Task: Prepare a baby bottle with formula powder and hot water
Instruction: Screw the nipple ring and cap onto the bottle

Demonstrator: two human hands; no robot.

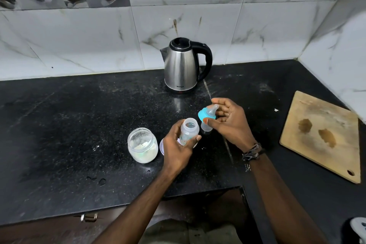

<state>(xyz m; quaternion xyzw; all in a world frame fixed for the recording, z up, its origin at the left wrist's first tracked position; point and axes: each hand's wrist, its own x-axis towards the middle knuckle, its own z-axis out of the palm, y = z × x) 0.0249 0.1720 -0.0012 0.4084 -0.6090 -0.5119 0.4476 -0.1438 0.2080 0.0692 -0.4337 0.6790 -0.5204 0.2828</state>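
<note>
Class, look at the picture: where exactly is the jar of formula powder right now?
In the head view the open formula jar stands on the black counter, left of centre, just left of the left hand gripping the baby bottle, and nearer than the kettle.

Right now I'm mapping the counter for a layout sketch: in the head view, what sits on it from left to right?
Powder jar → baby bottle, gripped by the left hand → teal nipple cap, held by the right hand → wooden cutting board. The kettle stands further back, above the bottle, so it's left out.
</note>
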